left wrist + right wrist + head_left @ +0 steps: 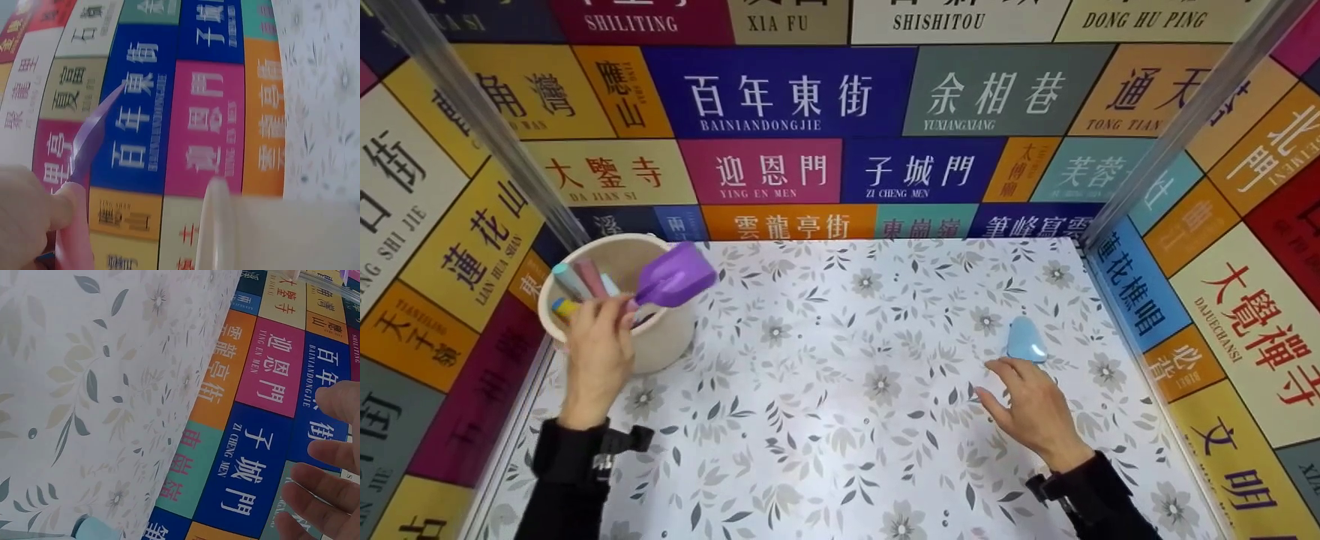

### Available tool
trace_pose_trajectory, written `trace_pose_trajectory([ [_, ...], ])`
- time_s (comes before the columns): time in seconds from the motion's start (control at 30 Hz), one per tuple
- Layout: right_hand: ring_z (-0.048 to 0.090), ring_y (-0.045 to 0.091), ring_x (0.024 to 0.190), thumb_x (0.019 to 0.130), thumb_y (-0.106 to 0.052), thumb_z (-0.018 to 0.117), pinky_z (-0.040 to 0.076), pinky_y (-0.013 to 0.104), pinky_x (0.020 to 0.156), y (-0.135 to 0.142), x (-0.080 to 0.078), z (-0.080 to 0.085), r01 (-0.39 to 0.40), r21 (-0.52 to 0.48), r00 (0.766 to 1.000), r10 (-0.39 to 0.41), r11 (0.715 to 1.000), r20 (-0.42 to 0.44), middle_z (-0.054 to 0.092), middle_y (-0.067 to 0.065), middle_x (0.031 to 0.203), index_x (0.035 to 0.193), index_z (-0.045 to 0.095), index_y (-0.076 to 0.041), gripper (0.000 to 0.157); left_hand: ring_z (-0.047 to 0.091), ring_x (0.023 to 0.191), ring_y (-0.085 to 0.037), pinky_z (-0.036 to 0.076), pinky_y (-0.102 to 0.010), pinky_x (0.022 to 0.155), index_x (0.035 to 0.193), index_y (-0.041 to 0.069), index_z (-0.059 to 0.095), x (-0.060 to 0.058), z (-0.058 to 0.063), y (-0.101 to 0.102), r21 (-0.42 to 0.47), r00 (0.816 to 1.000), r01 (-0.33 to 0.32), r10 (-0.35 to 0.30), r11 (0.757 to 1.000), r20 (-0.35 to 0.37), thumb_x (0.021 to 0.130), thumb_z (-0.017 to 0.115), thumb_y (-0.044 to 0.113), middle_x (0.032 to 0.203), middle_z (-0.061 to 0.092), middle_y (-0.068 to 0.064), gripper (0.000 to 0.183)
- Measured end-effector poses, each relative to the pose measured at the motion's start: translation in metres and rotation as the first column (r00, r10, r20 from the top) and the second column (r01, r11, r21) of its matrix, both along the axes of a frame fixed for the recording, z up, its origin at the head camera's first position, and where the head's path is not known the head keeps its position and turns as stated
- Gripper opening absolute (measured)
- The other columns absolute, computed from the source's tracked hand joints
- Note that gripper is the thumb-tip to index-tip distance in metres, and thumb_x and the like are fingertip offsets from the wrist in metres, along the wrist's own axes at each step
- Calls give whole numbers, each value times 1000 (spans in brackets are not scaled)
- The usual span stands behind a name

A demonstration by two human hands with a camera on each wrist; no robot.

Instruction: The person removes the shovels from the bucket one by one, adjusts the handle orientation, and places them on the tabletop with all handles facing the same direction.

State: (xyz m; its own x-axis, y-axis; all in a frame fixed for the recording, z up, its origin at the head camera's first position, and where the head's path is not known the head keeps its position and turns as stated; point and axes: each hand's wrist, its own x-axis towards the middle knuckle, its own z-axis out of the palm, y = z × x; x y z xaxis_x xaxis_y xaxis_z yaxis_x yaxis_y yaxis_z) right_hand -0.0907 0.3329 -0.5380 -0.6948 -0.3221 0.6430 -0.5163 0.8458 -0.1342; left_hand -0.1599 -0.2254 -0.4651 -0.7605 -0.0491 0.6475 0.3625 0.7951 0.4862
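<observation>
My left hand (598,341) is over the mouth of a cream bucket (664,352) at the left. It grips the pink handle (73,230) of a spatula whose flat purple blade (679,275) points up and to the right. Several other handles stand in the bucket, among them a teal one (572,280) and a yellow-and-blue one (562,307). My right hand (1035,409) hovers low over the right side of the table, fingers spread and holding nothing. Just beyond its fingertips lies a glossy light blue object (1026,340), rounded and roughly triangular.
A white table covering with grey flowers and leaves (840,450) spreads between the hands. Panels with coloured Chinese lettering (780,94) wall in the back and both sides. Clear strips (1177,112) run up the two back corners.
</observation>
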Motion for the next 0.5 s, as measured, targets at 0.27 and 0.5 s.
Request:
trace_pose_trajectory([
  [0.27, 70, 37, 92, 110, -44, 55, 58, 49, 75, -34, -20, 12, -114, -53, 990, 110, 992, -87, 72, 19, 105, 115, 73, 2, 49, 62, 95, -42, 52, -58, 88, 116, -10, 68, 6, -23, 60, 38, 969, 222, -225, 974, 106, 97, 63, -7, 103, 66, -25, 19],
  [0.5, 69, 35, 98, 110, -36, 58, 57, 46, 83, -68, -31, 15, -218, -51, 970, 210, 975, -123, 72, 18, 110, 117, 72, 3, 42, 64, 89, -24, 57, -37, 82, 121, -2, 70, 17, -47, 107, 230, 813, 343, -410, 911, 413, 103, 63, 5, 103, 70, -14, 21],
])
